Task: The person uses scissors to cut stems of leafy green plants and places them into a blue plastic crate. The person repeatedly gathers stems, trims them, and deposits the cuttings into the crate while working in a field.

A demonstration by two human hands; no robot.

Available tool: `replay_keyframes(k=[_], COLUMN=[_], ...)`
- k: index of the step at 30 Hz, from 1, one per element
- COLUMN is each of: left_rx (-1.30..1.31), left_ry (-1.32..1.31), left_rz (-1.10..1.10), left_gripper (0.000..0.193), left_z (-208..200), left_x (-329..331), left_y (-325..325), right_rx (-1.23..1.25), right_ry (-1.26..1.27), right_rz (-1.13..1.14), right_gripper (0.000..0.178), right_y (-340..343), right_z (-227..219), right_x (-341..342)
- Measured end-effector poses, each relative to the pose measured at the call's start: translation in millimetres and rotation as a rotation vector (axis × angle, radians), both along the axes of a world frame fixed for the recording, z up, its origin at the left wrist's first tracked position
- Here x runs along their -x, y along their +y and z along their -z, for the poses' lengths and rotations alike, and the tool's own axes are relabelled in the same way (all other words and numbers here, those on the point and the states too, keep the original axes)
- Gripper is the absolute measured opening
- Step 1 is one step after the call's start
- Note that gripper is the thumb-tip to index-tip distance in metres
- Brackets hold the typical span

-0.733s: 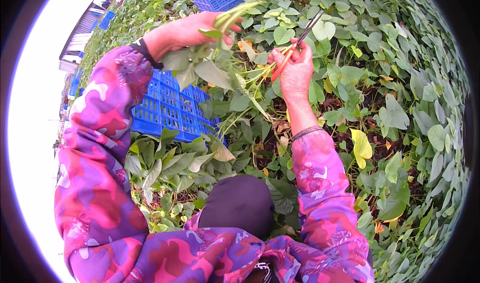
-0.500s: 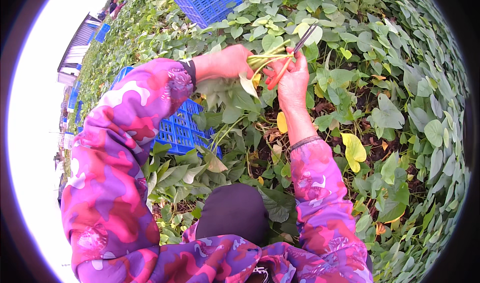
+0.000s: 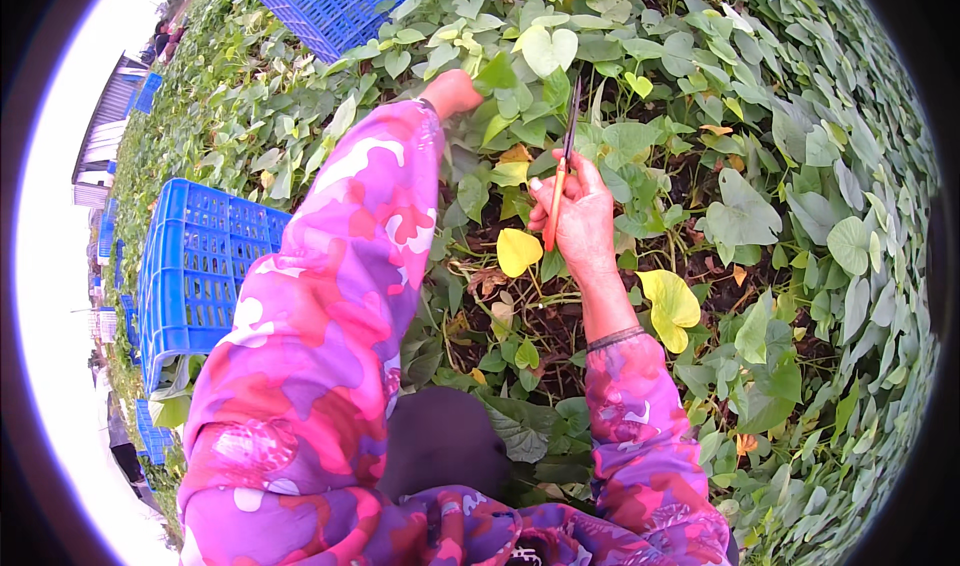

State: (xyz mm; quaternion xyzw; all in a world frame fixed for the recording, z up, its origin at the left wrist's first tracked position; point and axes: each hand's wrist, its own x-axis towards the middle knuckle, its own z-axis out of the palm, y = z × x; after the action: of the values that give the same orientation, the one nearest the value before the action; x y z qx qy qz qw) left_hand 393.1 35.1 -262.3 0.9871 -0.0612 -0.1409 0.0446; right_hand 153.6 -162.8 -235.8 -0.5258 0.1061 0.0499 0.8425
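My left hand [image 3: 453, 93] reaches forward into heart-shaped green vine leaves [image 3: 497, 74]. Leaves cover its fingers, so what it grips, if anything, does not show. Held in my right hand [image 3: 584, 221] is a pair of scissors with orange handles [image 3: 556, 206]. The dark, narrow blades [image 3: 573, 121] point away from me and lie nearly together among the foliage. A yellow leaf [image 3: 519, 252] is just left of that hand, and a larger yellow leaf [image 3: 670, 309] is by my right wrist.
A blue plastic crate [image 3: 205, 266] stands at left beside my left sleeve. Another blue crate [image 3: 330, 6] sits among the vines ahead. Dense leafy vines [image 3: 840, 226] spread to the right. Far left are a shed [image 3: 103, 131] and more blue crates.
My left hand has moved forward and left, away from the scissors; the bunch of stems it held no longer shows clearly. My right hand has lowered slightly, its scissors now pointing more straight ahead.
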Motion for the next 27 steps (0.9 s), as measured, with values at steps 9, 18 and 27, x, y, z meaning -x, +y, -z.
replay_keyframes(k=[9,18,27], left_rx=[0.399,0.433,0.561], left_ry=[0.109,0.129,0.028], left_rz=[-0.035,-0.165,-0.094], left_gripper=[0.027,0.030,0.036], left_z=[-139.9,-265.8,-252.3], left_x=[8.8,101.2,147.0], left_y=[134.0,172.5,187.4], right_rx=[-0.386,-0.882,-1.336], right_ry=[0.039,0.211,0.291], right_rz=[-0.395,-0.718,-0.638], right_gripper=[0.042,0.058,0.069], right_y=[4.3,93.5,178.8], right_z=[-2.5,-20.7,-15.6], right_x=[12.9,4.6,-14.5])
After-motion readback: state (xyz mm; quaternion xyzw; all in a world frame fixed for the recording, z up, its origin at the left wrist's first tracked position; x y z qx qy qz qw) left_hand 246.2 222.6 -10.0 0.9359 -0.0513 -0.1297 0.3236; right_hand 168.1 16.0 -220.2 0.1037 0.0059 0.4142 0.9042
